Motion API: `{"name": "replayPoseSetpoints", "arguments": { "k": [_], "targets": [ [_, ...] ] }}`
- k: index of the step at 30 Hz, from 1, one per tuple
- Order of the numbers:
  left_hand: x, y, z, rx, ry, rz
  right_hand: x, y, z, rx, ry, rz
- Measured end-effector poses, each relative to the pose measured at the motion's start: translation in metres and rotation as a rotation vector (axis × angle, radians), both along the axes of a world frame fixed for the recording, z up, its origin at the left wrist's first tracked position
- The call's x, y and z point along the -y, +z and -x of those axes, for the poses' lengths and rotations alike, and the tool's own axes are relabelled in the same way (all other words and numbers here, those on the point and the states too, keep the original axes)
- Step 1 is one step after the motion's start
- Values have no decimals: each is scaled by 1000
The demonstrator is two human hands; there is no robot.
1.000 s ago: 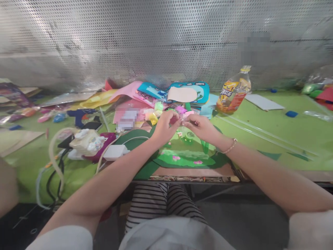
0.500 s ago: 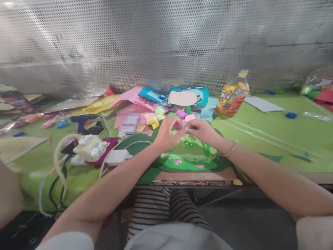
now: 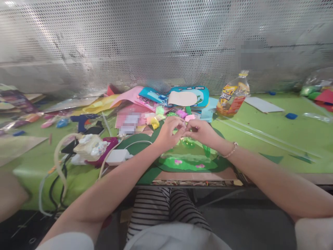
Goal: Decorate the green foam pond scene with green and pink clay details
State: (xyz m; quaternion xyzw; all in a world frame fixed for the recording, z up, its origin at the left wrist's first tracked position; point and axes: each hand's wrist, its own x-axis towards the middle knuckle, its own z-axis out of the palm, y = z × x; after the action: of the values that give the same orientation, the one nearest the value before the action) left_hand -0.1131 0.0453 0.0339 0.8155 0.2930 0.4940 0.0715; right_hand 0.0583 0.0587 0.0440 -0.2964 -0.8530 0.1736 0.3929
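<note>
Fingertips meet where my left hand [image 3: 170, 133] and my right hand [image 3: 201, 132] come together above a green craft sheet [image 3: 187, 165]. Both hands are closed in a pinch; whatever lies between the fingers is too small to make out. Two pink flower shapes [image 3: 178, 161] and raised green pieces [image 3: 187, 141] decorate the sheet. Just behind the hands lie packets of coloured clay: yellow [image 3: 155, 124], light green [image 3: 159, 110] and purple [image 3: 181, 113].
A juice bottle [image 3: 231, 97] stands at the back right, near a white board [image 3: 264, 104]. On the left are a glue gun [image 3: 83, 121], a phone [image 3: 94, 131], a white adapter [image 3: 117, 157] and cables. Another person's arm [image 3: 11, 194] shows at the left edge.
The pink piece seen between my hands earlier no longer shows, and my fingers have curled closer together. The other person's arm at the left edge has shifted slightly.
</note>
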Motion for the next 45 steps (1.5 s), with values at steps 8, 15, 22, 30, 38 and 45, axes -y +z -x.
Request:
{"name": "replayPoseSetpoints", "arguments": {
  "k": [8,15,22,30,38,45],
  "targets": [
    [0,1,-1,-10,-39,49,0,2,0,-17,90,12],
    [1,4,-8,80,-17,136,2,7,1,-15,-134,-94],
    [-4,2,-4,117,-81,276,-2,1,-10,39,-241,-202],
    [-10,-2,4,190,-179,372,-9,1,-14,-95,-136,-195],
    [-18,-9,3,209,-152,362,-12,0,-13,-60,-81,-61],
    [-4,24,13,171,20,260,-15,-3,-12,6,-131,-200]
  ]
}}
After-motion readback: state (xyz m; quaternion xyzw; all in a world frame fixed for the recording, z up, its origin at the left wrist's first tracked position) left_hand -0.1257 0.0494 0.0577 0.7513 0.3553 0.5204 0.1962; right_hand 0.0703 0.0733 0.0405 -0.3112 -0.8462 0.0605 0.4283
